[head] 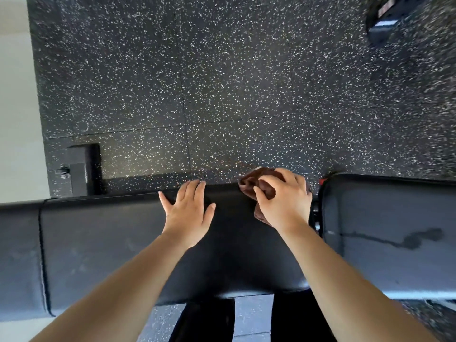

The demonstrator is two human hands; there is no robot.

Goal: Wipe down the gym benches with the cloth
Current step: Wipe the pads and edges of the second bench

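A long black padded gym bench (106, 243) runs across the lower half of the head view. My left hand (188, 213) lies flat on its pad with fingers spread, near the far edge. My right hand (283, 201) presses a bunched brown cloth (251, 182) onto the far edge of the same pad, fingers curled over it. Just right of that hand a gap separates this pad from a second black pad (394, 233), which carries a dark wet streak.
Speckled black rubber flooring (222, 82) lies beyond the bench. A black bench foot (84, 169) stands on the floor at the left, by a pale wall (17, 95). A dark piece of equipment (392, 18) sits top right. My dark-clad legs (204, 322) show below the bench.
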